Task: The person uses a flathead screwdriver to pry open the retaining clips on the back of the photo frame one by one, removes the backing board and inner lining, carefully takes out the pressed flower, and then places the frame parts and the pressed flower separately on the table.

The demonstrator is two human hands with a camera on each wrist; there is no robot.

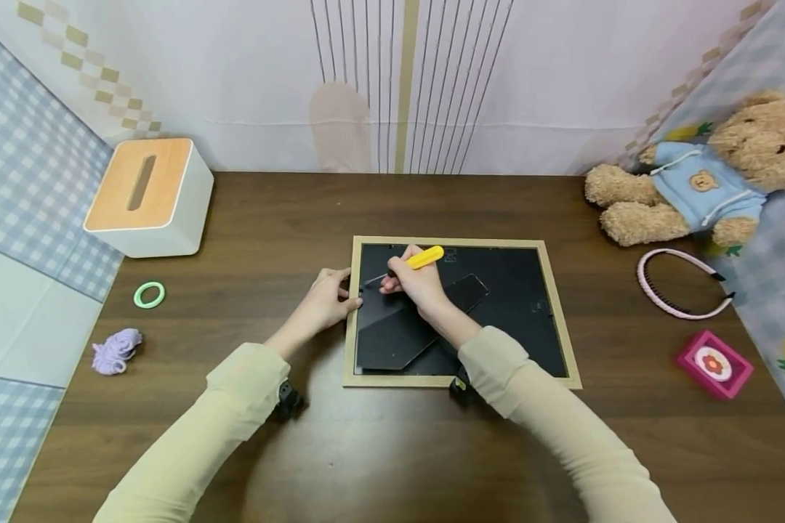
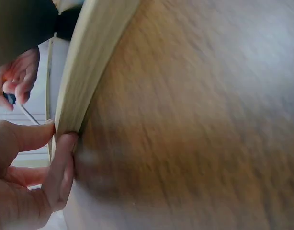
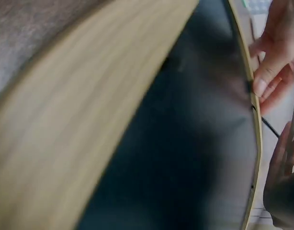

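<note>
A picture frame (image 1: 448,240) with a pale wood border lies face down on the table, its black backing board (image 1: 513,312) and slanted stand leg (image 1: 392,340) uppermost. My left hand (image 1: 323,299) grips the left border; in the left wrist view the thumb (image 2: 29,135) lies on top and fingers press the outer side. My right hand (image 1: 421,287) holds a yellow-handled screwdriver (image 1: 428,256) above the board. Its thin metal shaft (image 2: 29,115) points left, the tip close to the inner edge of the border near my left thumb, by a small dark tab (image 3: 253,108).
A tissue box (image 1: 150,196) stands back left, above a green ring (image 1: 149,286) and a purple yarn-like bundle (image 1: 116,351). On the right are a teddy bear (image 1: 700,178), a pink headband (image 1: 647,280) and a magenta box (image 1: 715,365). Curtains border the table's back and sides.
</note>
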